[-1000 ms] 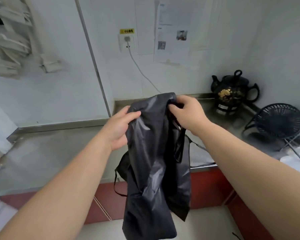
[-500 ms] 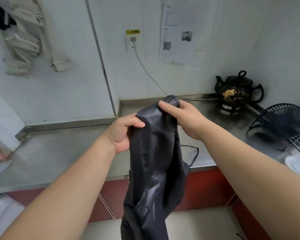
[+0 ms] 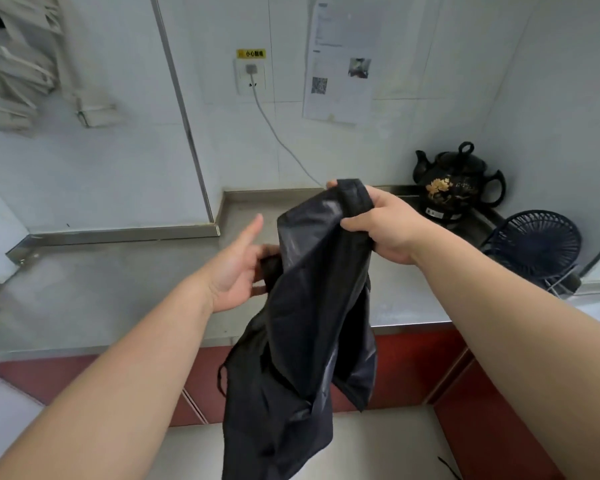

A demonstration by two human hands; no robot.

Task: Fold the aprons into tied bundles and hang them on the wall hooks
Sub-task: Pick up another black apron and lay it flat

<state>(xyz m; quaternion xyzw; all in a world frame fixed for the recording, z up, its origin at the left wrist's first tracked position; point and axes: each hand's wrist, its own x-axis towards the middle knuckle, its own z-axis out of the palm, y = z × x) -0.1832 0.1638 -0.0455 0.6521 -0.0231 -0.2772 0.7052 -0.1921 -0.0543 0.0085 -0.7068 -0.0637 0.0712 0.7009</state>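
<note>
A black, shiny apron (image 3: 309, 306) hangs in front of me over the edge of the steel counter (image 3: 118, 289), its lower part reaching below the counter front. My right hand (image 3: 385, 223) grips its bunched top, fingers curled round the fabric. My left hand (image 3: 236, 271) is at the apron's left edge, lower down, with a fold of fabric caught between its curled fingers and the thumb sticking straight up. Beige aprons (image 3: 25, 64) hang as bundles on the wall at the upper left; their hooks are out of view.
A black teapot (image 3: 458, 181) on a base stands in the counter's back right corner, with a dark small fan (image 3: 537, 247) beside it. A white cable runs down from a wall socket (image 3: 250, 76). Paper sheets (image 3: 340, 64) are stuck on the wall. Red cabinet fronts lie below the counter.
My left hand has let go of the apron's top and dropped to its left edge with the thumb out. My right hand has shifted right, still holding the top.
</note>
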